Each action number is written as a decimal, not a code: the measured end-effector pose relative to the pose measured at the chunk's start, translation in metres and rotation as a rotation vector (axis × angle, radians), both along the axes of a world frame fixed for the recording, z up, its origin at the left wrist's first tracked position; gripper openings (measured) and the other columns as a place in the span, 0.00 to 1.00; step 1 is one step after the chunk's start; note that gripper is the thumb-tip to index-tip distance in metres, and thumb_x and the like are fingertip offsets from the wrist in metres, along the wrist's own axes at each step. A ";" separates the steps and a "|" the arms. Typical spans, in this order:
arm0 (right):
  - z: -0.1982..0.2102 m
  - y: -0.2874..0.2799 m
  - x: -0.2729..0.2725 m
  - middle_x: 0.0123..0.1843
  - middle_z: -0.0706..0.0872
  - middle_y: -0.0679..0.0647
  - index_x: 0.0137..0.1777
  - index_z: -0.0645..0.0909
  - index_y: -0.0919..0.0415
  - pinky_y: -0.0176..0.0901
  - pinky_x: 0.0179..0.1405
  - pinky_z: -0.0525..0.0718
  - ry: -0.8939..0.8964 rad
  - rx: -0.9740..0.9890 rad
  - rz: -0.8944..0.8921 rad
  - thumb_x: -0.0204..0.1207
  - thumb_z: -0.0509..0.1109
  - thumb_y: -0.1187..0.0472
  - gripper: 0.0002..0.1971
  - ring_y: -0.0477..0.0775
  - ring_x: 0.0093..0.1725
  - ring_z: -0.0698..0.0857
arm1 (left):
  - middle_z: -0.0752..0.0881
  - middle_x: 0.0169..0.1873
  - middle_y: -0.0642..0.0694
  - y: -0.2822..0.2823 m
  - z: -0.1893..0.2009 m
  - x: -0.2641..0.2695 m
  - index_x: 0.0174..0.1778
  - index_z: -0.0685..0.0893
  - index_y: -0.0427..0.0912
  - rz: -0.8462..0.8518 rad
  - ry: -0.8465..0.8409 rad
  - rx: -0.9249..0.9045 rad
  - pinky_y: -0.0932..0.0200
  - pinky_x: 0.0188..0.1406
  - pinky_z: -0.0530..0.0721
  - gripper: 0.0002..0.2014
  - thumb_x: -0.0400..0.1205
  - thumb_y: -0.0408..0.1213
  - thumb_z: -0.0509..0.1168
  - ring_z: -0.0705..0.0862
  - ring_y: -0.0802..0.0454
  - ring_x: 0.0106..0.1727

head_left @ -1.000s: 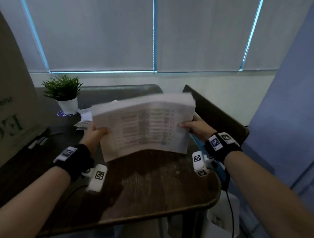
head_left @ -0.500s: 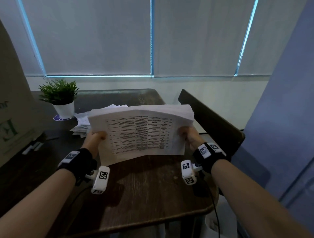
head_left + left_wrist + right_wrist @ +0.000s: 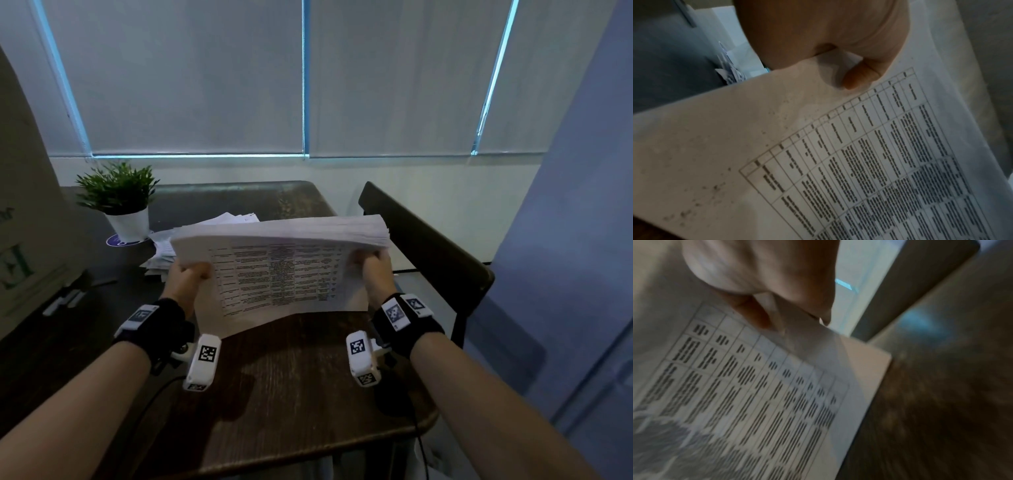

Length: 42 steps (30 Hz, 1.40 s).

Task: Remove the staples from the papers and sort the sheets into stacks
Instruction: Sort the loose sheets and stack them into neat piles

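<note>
Paper stack [image 3: 281,274], thick, held up on edge over the dark wooden table [image 3: 291,394]; we see its lower edge down at the tabletop but cannot tell whether it touches. Left hand [image 3: 186,279] grips the stack's left edge, thumb on the front sheet, fingers curled behind. Right hand [image 3: 375,270] grips the right edge the same way. Front sheet carries a printed table, rows and columns of small black text; we cannot read any of it, too blurred in the wrist views too. Left wrist view shows dark specks on the sheet's blank margin.

Second, messier pile of papers [image 3: 205,233] lies flat on the table behind the held stack, near a potted plant [image 3: 118,198] in a white pot. Blue round sticker [image 3: 120,241] under the pot, lettering unreadable. Cardboard box [image 3: 24,240] at far left, green print, one large letter looks like "E", rest cut off. Dark chair back [image 3: 428,246] just right of the table. Wrist bands carry square black-and-white marker tags.
</note>
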State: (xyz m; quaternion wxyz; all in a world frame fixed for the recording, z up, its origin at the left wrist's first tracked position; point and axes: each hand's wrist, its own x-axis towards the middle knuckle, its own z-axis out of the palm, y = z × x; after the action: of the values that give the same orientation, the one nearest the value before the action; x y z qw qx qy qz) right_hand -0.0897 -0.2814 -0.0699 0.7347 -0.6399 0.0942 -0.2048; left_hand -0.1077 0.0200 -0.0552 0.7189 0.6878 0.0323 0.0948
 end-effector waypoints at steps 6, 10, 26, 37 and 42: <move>0.000 0.010 0.005 0.73 0.79 0.57 0.80 0.69 0.57 0.46 0.66 0.74 0.026 0.039 -0.029 0.84 0.58 0.68 0.24 0.56 0.69 0.77 | 0.84 0.46 0.42 -0.002 0.001 -0.004 0.48 0.79 0.49 -0.013 -0.012 0.004 0.39 0.50 0.80 0.18 0.77 0.21 0.54 0.83 0.44 0.49; 0.010 0.014 0.006 0.70 0.80 0.56 0.78 0.72 0.57 0.52 0.72 0.73 0.030 0.017 -0.029 0.83 0.58 0.69 0.23 0.55 0.70 0.76 | 0.84 0.47 0.41 0.003 0.000 -0.002 0.50 0.79 0.47 -0.015 -0.013 0.012 0.38 0.51 0.80 0.17 0.75 0.22 0.55 0.83 0.42 0.51; 0.017 -0.009 0.012 0.53 0.88 0.63 0.50 0.84 0.51 0.63 0.66 0.80 0.088 -0.074 0.168 0.59 0.63 0.65 0.20 0.68 0.59 0.83 | 0.84 0.44 0.43 -0.001 0.000 0.009 0.43 0.78 0.49 0.089 0.000 0.033 0.44 0.48 0.82 0.12 0.75 0.26 0.57 0.83 0.44 0.46; -0.004 -0.020 0.020 0.42 0.83 0.57 0.51 0.82 0.63 0.42 0.40 0.76 0.294 -0.323 0.147 0.73 0.68 0.62 0.08 0.55 0.43 0.81 | 0.84 0.47 0.40 -0.001 -0.010 0.029 0.60 0.76 0.39 0.046 0.077 0.134 0.48 0.52 0.81 0.12 0.81 0.28 0.59 0.83 0.44 0.45; -0.018 -0.017 0.020 0.42 0.75 0.60 0.46 0.73 0.70 0.34 0.23 0.72 0.565 -0.651 0.201 0.80 0.62 0.67 0.05 0.56 0.40 0.74 | 0.80 0.39 0.35 0.001 -0.034 0.039 0.40 0.79 0.30 0.026 0.283 0.532 0.58 0.40 0.73 0.07 0.81 0.29 0.60 0.79 0.43 0.39</move>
State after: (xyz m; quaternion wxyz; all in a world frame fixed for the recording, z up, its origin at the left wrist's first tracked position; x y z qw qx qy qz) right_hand -0.0698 -0.2982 -0.0880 0.4566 -0.8747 0.1592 0.0315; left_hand -0.0686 0.0214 -0.0894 0.5007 0.8579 0.1150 0.0124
